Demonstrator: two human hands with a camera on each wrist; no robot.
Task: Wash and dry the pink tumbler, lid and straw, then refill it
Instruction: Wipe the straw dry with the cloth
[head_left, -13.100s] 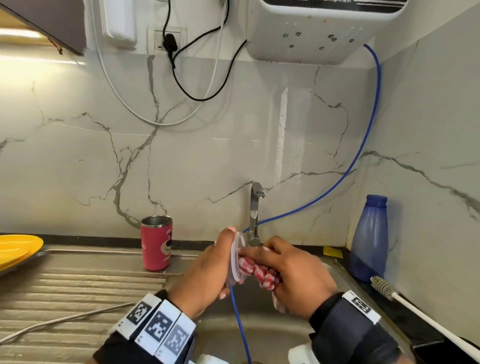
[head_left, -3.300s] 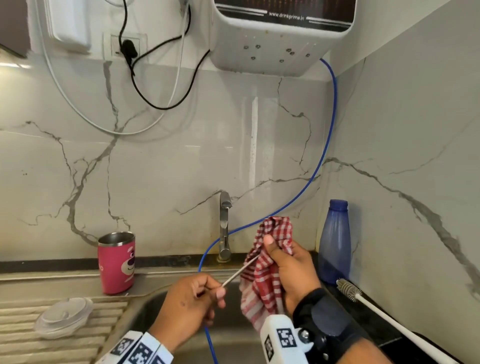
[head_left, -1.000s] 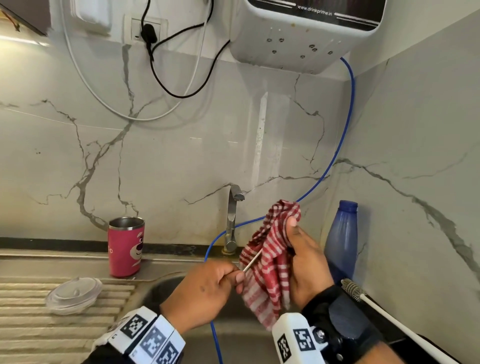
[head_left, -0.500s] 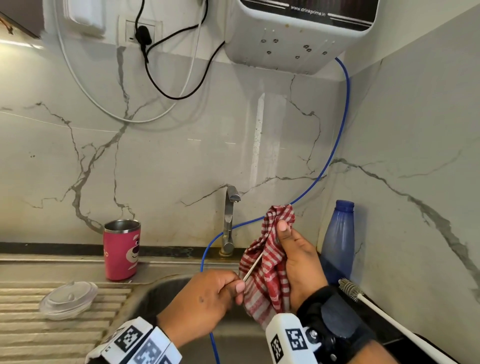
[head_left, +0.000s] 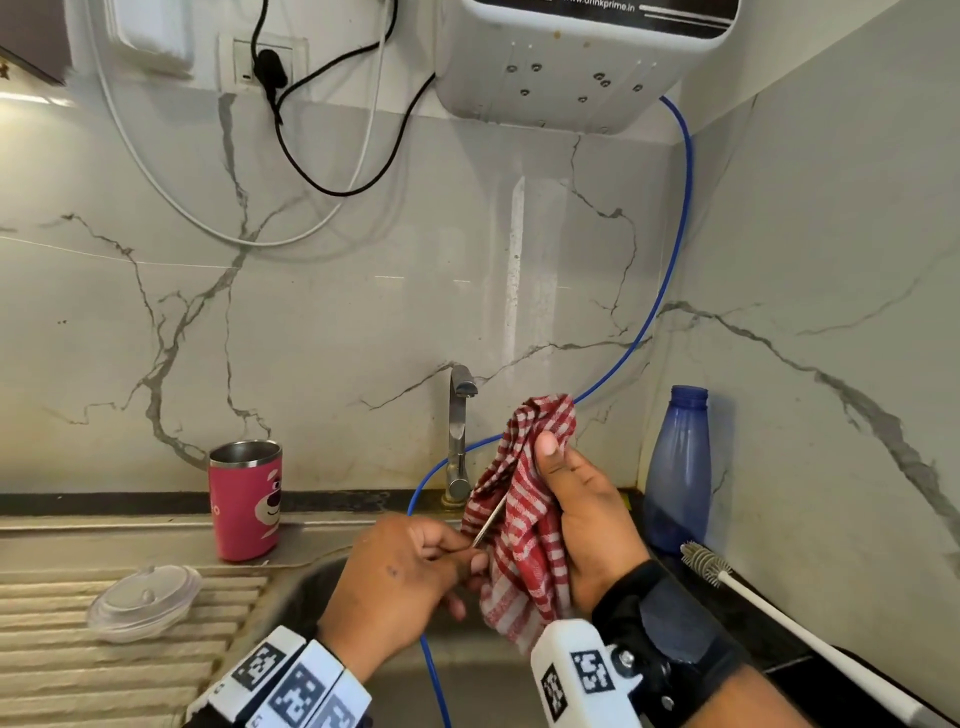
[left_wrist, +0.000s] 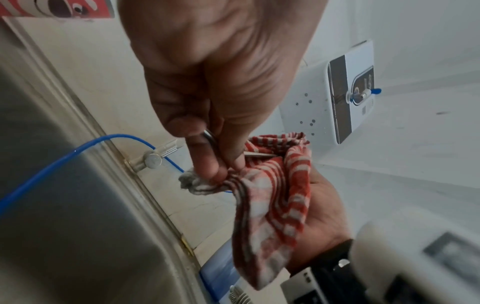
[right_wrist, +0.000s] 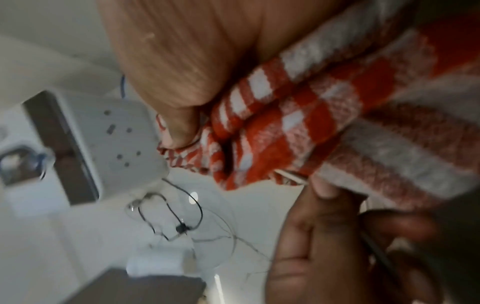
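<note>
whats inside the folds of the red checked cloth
The thin metal straw runs into the red and white checked cloth, which the right hand grips. The left hand pinches its exposed end. The covered part is hidden.

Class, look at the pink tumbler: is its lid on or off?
Off. The tumbler stands upright with its steel rim open; the clear lid lies apart on the draining board.

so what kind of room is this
Most likely a home kitchen, at the sink. A steel sink with a ridged draining board sits under a tap on a marble-look wall, with a wall-mounted water purifier above and a bottle brush beside it.
</note>
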